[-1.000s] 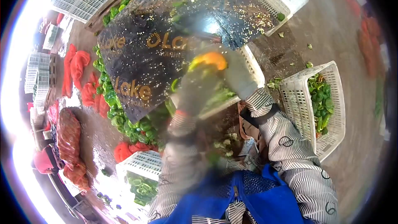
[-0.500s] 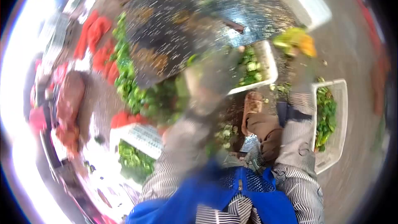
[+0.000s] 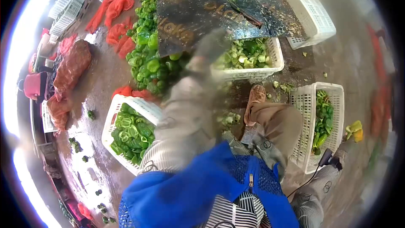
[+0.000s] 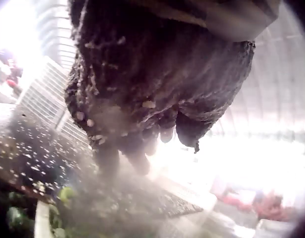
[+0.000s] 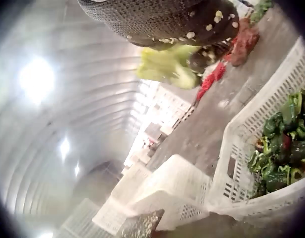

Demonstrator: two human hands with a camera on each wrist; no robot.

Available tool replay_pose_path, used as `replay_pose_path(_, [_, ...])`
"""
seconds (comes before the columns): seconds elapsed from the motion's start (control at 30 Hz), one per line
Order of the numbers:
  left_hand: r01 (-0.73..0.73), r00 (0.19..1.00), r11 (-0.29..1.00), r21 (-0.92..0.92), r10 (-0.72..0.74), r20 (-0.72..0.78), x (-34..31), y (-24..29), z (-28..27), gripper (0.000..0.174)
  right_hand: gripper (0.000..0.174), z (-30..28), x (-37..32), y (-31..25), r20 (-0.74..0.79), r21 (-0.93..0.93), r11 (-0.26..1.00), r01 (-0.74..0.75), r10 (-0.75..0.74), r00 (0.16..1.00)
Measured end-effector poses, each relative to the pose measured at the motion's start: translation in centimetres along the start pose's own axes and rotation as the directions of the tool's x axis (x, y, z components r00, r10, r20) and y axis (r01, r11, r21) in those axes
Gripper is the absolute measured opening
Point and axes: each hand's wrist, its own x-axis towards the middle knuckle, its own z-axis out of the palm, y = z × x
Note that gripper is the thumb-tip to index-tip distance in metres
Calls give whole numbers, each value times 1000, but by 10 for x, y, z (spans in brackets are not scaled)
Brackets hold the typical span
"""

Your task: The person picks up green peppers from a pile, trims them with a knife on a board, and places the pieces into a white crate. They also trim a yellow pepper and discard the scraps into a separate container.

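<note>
My right hand (image 3: 346, 144), in a grey glove, reaches far out to the right, beyond a white crate. It grips a yellow and orange bell pepper (image 3: 355, 131); in the right wrist view the yellow-green flesh (image 5: 167, 67) shows below the seed-dotted glove. My left hand (image 3: 212, 44), blurred in a dark glove, is at the near edge of the black board (image 3: 198, 12). In the left wrist view its fingers (image 4: 135, 158) hang loosely with nothing seen between them. A knife (image 3: 247, 15) lies on the seed-strewn board.
A white crate of pepper cores (image 3: 249, 72) stands under the board's near edge. Another crate (image 3: 301, 114) on the right holds green and reddish peppers. Green peppers (image 3: 145, 59) are heaped left of the board. A crate of cut green peppers (image 3: 110, 122) stands nearer, left.
My right hand has carried the pepper from over the board's near edge out past the right-hand crate. My left hand has stayed near the board, apart from the pepper. The view has shifted.
</note>
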Motion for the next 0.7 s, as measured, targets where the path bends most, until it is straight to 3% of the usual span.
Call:
replay_pose_path(0.03, [-49, 998, 971, 232, 55, -19, 5, -25, -7, 40, 26, -28, 32, 26, 124, 38, 981, -190, 184, 975])
replay_pose_path(0.07, [46, 993, 977, 206, -23, -115, -3, -43, -26, 37, 25, -60, 73, 60, 250, 48, 925, -377, 354, 901])
replay_pose_path(0.1, [155, 962, 984, 84, -131, -239, -14, -63, -49, 34, 29, -104, 131, 118, 333, -5, 921, -390, 369, 868])
replay_pose_path(0.13, [230, 901, 968, -103, -251, -354, -23, -83, -72, 31, 34, -81, 97, 102, 289, -56, 934, -354, 354, 889])
replay_pose_path(0.2, [155, 720, 785, -600, -505, -476, -49, -122, -106, 27, 44, -26, 16, 61, 197, -166, 942, -292, 322, 926])
replay_pose_path(0.23, [59, 639, 693, -718, -579, -507, -64, -139, -118, 26, 45, -1, -6, 53, 276, -166, 951, -260, 298, 914])
replay_pose_path(0.27, [100, 526, 563, -821, -730, -436, -80, -126, -135, 24, 47, 24, -27, 46, 352, -160, 960, -229, 272, 895])
replay_pose_path(0.3, [156, 459, 641, -751, -720, -520, -95, -156, -134, 23, 52, 52, -46, 41, 497, -140, 975, -171, 219, 840])
replay_pose_path(0.33, [167, 453, 641, -749, -725, -519, -109, -165, -137, 23, 52, 83, -64, 31, 504, -149, 973, -175, 227, 834])
replay_pose_path(0.37, [473, 466, 681, -559, -732, -497, -126, -170, -138, 24, 47, 116, -80, 17, 614, -163, 977, -137, 209, 761])
replay_pose_path(0.4, [711, 474, 639, -293, -744, -470, -136, -179, -139, 27, 43, 149, -97, 2, 712, -173, 980, -97, 193, 675])
replay_pose_path(0.43, [663, 603, 722, -197, -671, -431, -151, -218, -114, 30, 41, 183, -121, -13, 708, -166, 982, -89, 182, 683])
replay_pose_path(0.47, [686, 688, 728, 15, -642, -338, -163, -234, -92, 30, 40, 218, -143, -29, 703, -161, 984, -80, 171, 690])
replay_pose_path(0.5, [601, 793, 725, 337, -593, -141, -170, -247, -60, 29, 39, 251, -163, -50, 751, -188, 982, -34, 166, 639])
replay_pose_path(0.53, [275, 860, 676, 684, -490, 139, -171, -262, -20, 29, 38, 283, -171, -60, 795, -212, 977, 14, 164, 584])
replay_pose_path(0.57, [-125, 856, 582, 803, -347, 384, -169, -277, 25, 28, 37, 311, -152, -38, 824, -207, 978, 7, 170, 540])
replay_pose_path(0.6, [263, 754, 765, 588, -543, 369, -149, -239, 30, 31, 37, 340, -132, -14, 851, -203, 979, -1, 176, 495])
replay_pose_path(0.63, [645, 616, 701, 304, -713, 337, -130, -200, 35, 35, 36, 375, -135, -15, 867, -252, 958, 136, 161, 472])
replay_pose_path(0.67, [510, 804, 835, 207, -548, 231, -136, -225, 100, 43, 36, 423, -126, -4, 916, -203, 890, 409, 26, 400])
replay_pose_path(0.7, [555, 793, 830, 50, -546, 270, -118, -208, 107, 51, 37, 472, -117, 8, 942, -130, 751, 647, -111, 317])
